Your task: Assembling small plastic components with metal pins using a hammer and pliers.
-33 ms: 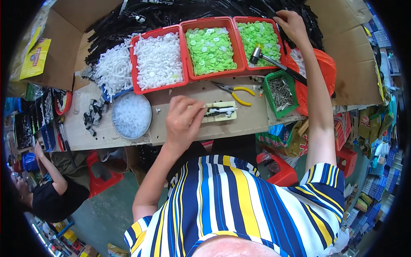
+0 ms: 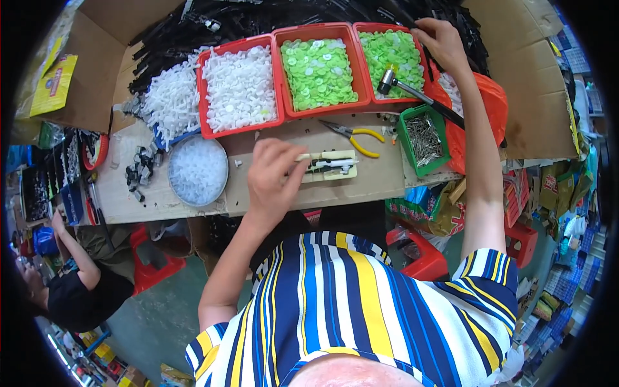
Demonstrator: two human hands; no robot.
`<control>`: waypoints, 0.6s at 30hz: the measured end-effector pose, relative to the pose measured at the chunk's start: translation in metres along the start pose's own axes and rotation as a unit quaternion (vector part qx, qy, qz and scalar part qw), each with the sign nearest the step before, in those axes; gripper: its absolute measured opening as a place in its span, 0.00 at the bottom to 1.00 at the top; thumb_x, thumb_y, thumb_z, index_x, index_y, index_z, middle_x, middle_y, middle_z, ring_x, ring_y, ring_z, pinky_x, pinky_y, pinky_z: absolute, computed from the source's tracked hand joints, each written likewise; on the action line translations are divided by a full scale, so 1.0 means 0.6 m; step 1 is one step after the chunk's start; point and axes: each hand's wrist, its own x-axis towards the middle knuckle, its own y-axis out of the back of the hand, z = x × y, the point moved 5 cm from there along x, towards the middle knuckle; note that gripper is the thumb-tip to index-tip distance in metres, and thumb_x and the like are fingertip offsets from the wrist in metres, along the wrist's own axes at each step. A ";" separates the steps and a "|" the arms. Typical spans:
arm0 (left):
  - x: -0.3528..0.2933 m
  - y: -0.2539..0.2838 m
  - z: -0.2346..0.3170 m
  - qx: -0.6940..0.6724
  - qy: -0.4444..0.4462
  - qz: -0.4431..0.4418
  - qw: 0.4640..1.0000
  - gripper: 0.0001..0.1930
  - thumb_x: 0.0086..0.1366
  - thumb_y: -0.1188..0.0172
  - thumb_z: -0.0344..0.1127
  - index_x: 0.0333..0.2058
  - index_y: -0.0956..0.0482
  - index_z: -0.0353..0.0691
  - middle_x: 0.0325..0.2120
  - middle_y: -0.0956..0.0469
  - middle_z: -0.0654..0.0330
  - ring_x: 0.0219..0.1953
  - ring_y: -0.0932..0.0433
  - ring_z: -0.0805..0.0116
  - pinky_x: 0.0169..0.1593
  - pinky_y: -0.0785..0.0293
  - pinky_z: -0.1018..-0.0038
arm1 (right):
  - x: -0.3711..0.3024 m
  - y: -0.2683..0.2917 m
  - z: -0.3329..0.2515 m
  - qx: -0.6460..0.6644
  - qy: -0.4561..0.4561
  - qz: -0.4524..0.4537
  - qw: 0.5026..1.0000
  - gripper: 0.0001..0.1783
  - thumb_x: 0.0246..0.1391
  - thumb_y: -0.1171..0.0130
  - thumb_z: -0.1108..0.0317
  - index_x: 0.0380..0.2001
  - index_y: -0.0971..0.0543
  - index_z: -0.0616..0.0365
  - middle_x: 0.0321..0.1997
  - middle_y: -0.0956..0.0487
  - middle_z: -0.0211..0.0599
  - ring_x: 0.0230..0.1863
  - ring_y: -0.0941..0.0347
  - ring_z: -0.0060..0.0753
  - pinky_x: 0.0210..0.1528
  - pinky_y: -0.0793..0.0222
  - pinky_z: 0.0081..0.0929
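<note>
My left hand has its thumb and fingertips drawn together at the left end of a cream block-shaped holder. Whatever sits between those fingertips is too small to make out. In the holder's slot lie a black strip-like part and a white piece. Stretched out to the far right, my right hand has bent fingers at the edge of a heap of black strips. Its fingertips are partly hidden against the dark parts. Below that hand, a hammer leans across a red bin of green discs.
Yellow-handled pliers lie behind the holder. A green tray of metal pins stands right, beside an orange bag. Left are a round dish of translucent pieces, a red bin of white parts and another person.
My left hand has shifted slightly to the left, and more black shows in the holder's slot. My right hand stays at the heap of black strips.
</note>
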 end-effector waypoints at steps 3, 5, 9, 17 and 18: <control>0.022 0.002 -0.012 -0.122 0.125 0.006 0.985 0.20 0.55 0.32 0.25 0.49 0.19 0.35 0.38 0.19 0.54 0.41 0.22 0.61 0.43 0.27 0.71 | -0.092 -0.007 -0.109 0.194 0.022 -0.170 0.966 0.16 0.57 0.35 0.66 0.45 0.19 0.65 0.37 0.18 0.31 0.39 0.24 0.20 0.43 0.28 0.21; 0.025 -0.014 -0.028 -0.291 0.202 0.009 0.935 0.22 0.62 0.35 0.26 0.55 0.24 0.34 0.43 0.20 0.58 0.42 0.22 0.72 0.43 0.27 0.78 | -0.149 -0.018 -0.188 0.297 0.003 -0.270 0.916 0.14 0.57 0.35 0.68 0.45 0.18 0.63 0.36 0.18 0.29 0.40 0.25 0.20 0.43 0.30 0.21; 0.025 -0.027 -0.023 -0.406 0.272 0.006 0.873 0.17 0.67 0.38 0.30 0.53 0.23 0.32 0.39 0.18 0.60 0.38 0.20 0.76 0.39 0.29 0.82 | -0.201 -0.034 -0.265 0.334 0.070 -0.280 0.897 0.17 0.54 0.34 0.73 0.46 0.20 0.65 0.37 0.18 0.38 0.37 0.23 0.25 0.42 0.26 0.24; -0.023 -0.015 -0.032 -0.404 0.349 0.014 0.846 0.12 0.67 0.37 0.30 0.47 0.19 0.32 0.35 0.18 0.61 0.34 0.22 0.78 0.36 0.30 0.83 | -0.260 -0.048 -0.332 0.166 0.163 -0.095 0.968 0.18 0.47 0.32 0.67 0.42 0.21 0.59 0.34 0.22 0.40 0.37 0.24 0.46 0.38 0.29 0.38; -0.027 -0.013 -0.038 -0.405 0.349 0.014 0.845 0.12 0.67 0.37 0.30 0.47 0.19 0.32 0.35 0.18 0.61 0.34 0.22 0.78 0.36 0.30 0.83 | -0.266 -0.056 -0.330 0.170 0.157 -0.094 0.968 0.17 0.48 0.32 0.67 0.42 0.21 0.59 0.36 0.23 0.40 0.39 0.24 0.46 0.40 0.30 0.38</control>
